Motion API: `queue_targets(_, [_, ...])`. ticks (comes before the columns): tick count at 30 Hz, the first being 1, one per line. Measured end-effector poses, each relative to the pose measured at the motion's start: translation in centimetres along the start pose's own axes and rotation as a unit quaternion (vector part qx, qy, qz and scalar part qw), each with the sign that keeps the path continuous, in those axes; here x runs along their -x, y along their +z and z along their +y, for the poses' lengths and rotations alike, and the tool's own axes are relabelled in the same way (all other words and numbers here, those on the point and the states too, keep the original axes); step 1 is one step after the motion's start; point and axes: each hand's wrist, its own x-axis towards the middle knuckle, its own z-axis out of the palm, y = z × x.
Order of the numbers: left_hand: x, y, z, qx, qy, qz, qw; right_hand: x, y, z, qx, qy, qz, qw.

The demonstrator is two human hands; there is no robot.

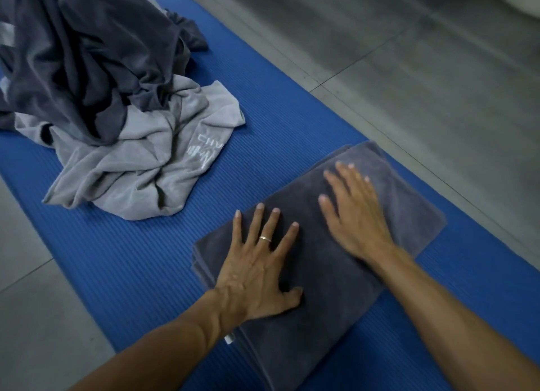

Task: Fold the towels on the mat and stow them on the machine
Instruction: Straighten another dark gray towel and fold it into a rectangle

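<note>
Since the folded dark grey towel (318, 244) lies slantwise on the blue mat (140, 259), both hands press it flat-fingered, left hand (257, 271) at its near end, right hand (353, 215) farther up.

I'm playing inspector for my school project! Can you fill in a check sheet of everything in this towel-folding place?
Surface: blue ribbed mat lying on a grey tiled floor.
Job's things: folded dark grey towel flat on the mat; unfolded pile beyond it, a dark towel on top of a light grey towel with white lettering.
Clutter: nothing seen.
Hands: left hand, wearing a ring, and right hand both press flat, fingers spread, on the folded towel.
Cables: nothing seen.
Surroundings: the machine is not in view.
</note>
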Motion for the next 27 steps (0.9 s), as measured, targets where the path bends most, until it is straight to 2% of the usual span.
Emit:
queue_targets(3, [0.2,1.3,3.9,0.000,0.089,0.046,0.995,4.9,0.7,1.3,-0.010,-0.012,-0.070,0.997])
queue_targets(7, [0.8,3.3,6.4,0.006,0.052,-0.001,0.999,5.5,0.5,6.6,0.084,-0.004,-0.108,0.991])
queue_targets(8, [0.9,3.4,6.3,-0.009,0.051,-0.012,0.999,5.2,0.2,8.6,0.098,0.031,-0.101,0.990])
queue_targets(10, [0.9,3.3,6.1,-0.026,0.046,-0.024,0.998,4.3,-0.9,12.6,0.101,0.156,-0.105,0.977])
queue_targets(12, [0.8,3.1,6.4,-0.038,0.041,-0.022,0.998,3.5,-2.0,13.9,0.091,0.243,-0.117,0.959])
queue_targets(13, [0.8,2.9,6.6,-0.042,0.039,-0.019,0.998,3.4,-2.2,13.3,0.099,0.242,-0.101,0.960])
queue_targets(15, [0.9,2.8,6.7,-0.038,0.034,-0.022,0.998,4.7,-2.1,11.0,0.085,0.180,-0.033,0.979])
queue_targets(17, [1.1,3.1,6.7,-0.036,0.034,-0.011,0.999,7.3,-1.6,9.8,0.053,0.129,-0.017,0.990])
queue_targets(19, [1.4,3.5,6.9,-0.049,0.042,-0.006,0.998,9.5,-0.9,11.1,0.054,0.157,-0.078,0.983])
queue_targets(21, [2.1,3.4,7.4,-0.060,0.058,-0.009,0.996,9.5,-1.1,13.6,0.038,0.226,-0.102,0.968])
queue_targets(23, [3.0,3.1,8.1,-0.069,0.095,0.004,0.993,8.5,-2.0,15.0,-0.012,0.274,-0.078,0.958])
queue_targets(24, [3.5,2.9,8.5,-0.070,0.115,0.019,0.991,8.3,-2.5,15.0,-0.022,0.269,-0.051,0.962])
queue_targets(27, [4.6,2.7,9.1,-0.059,0.106,0.076,0.990,9.6,-3.1,13.2,-0.026,0.186,0.022,0.982])
